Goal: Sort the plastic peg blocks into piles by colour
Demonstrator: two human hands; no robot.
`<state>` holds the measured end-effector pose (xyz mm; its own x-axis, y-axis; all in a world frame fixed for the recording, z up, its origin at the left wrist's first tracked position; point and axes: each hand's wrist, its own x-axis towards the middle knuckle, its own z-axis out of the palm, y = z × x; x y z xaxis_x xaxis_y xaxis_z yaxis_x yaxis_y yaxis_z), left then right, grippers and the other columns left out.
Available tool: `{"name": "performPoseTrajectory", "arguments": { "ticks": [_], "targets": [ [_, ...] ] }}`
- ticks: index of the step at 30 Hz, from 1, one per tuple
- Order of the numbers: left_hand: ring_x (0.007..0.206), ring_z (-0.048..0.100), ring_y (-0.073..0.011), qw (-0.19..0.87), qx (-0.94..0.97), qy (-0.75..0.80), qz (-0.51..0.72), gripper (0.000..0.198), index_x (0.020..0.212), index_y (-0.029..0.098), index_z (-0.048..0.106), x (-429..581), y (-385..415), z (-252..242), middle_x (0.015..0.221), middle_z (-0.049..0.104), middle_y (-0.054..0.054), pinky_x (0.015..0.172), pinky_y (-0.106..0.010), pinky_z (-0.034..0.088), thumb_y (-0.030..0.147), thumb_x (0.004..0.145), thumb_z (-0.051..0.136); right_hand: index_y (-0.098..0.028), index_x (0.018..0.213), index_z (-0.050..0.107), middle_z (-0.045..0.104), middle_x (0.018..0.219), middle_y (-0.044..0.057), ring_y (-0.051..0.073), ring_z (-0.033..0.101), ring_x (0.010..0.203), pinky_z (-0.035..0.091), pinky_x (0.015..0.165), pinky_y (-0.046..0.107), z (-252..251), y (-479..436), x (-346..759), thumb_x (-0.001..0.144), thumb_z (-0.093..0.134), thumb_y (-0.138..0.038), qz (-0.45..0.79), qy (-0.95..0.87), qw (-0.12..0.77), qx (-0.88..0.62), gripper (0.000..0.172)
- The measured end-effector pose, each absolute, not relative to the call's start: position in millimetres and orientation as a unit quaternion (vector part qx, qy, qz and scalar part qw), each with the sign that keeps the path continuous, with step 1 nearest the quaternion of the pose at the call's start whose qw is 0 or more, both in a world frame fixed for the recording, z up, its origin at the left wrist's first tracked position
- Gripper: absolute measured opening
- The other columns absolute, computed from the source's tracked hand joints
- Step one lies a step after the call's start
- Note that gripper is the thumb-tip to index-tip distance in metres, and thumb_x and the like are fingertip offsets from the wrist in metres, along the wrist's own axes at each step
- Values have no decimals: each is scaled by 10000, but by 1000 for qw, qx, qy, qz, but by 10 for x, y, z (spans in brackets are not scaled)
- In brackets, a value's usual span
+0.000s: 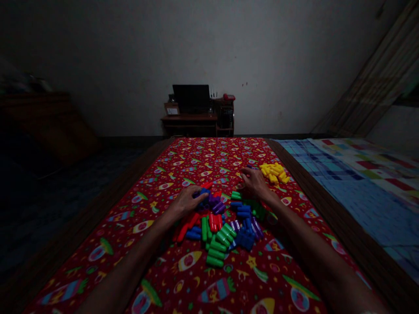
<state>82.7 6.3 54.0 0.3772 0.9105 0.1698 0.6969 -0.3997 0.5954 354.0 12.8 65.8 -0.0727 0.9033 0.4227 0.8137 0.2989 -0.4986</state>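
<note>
My left hand reaches into the left side of a heap of coloured plastic blocks, its thumb and fingers around a blue block. Purple blocks lie against its fingertips, and red blocks lie below the palm. My right hand hovers over the heap's far right, fingers bent and apart, with nothing visible between them. Just under it is a green block; a bit of purple shows behind its knuckles. Closer to me are joined green blocks and dark blue blocks.
A separate pile of yellow blocks sits right of my right hand. Everything rests on a red patterned cloth with rockets. A bed with blue sheets adjoins on the right. Against the far wall stands a desk with a monitor.
</note>
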Motion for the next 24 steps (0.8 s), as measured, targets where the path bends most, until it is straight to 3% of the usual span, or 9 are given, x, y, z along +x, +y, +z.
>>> {"name": "performPoseTrajectory", "arguments": {
  "ticks": [3, 5, 8, 12, 17, 21, 24],
  "targets": [
    [839, 650, -242, 199, 788, 524, 255, 342, 913, 173, 663, 810, 78, 516, 886, 699, -62, 756, -337, 509, 458, 772, 535, -143, 922, 699, 715, 816, 82, 164, 638, 713, 412, 645, 242, 777, -116, 3225, 908, 499, -269, 101, -825, 205, -517, 237],
    [957, 647, -259, 174, 793, 519, 269, 367, 1050, 171, 638, 799, 93, 490, 1050, 691, -94, 837, -370, 511, 392, 770, 554, -155, 1061, 668, 711, 845, 93, 182, 633, 736, 401, 643, 252, 771, -290, 3030, 880, 574, -359, 89, -864, 126, -479, 288],
    [1111, 598, -262, 126, 824, 469, 293, 409, 1175, 178, 592, 789, 108, 439, 1203, 642, -117, 951, -419, 478, 317, 793, 553, -143, 1290, 533, 698, 981, 142, 218, 629, 866, 414, 715, 281, 676, -455, 2876, 849, 627, -371, 53, -881, 94, -461, 506],
    [1242, 512, -252, 91, 879, 374, 282, 389, 1204, 193, 597, 813, 87, 375, 1285, 608, -108, 1057, -467, 405, 229, 822, 535, -122, 1257, 554, 699, 1000, 135, 212, 637, 873, 428, 717, 277, 650, -399, 2899, 836, 627, -242, 111, -872, 146, -454, 445],
    [1249, 507, -235, 89, 919, 340, 180, 359, 1182, 227, 630, 899, -38, 389, 1255, 643, -64, 1104, -476, 334, 170, 864, 474, -151, 989, 698, 731, 924, 49, 159, 666, 811, 458, 704, 225, 764, -123, 3026, 798, 626, -141, 277, -837, 252, -399, 204],
    [1251, 505, -221, 65, 919, 355, 160, 336, 1236, 266, 593, 945, -156, 433, 1292, 621, -50, 1131, -477, 255, 334, 921, 497, -158, 961, 721, 740, 921, 57, 180, 677, 828, 487, 736, 258, 705, 119, 3251, 818, 587, -163, 232, -758, 368, -485, 197],
    [1232, 519, -223, 51, 906, 378, 181, 369, 1242, 254, 583, 1000, -195, 438, 1287, 623, -64, 1112, -455, 280, 394, 904, 541, -137, 1068, 695, 728, 993, 109, 218, 672, 905, 494, 808, 321, 590, 245, 3454, 844, 536, -175, 150, -689, 409, -578, 278]
  ]
}}
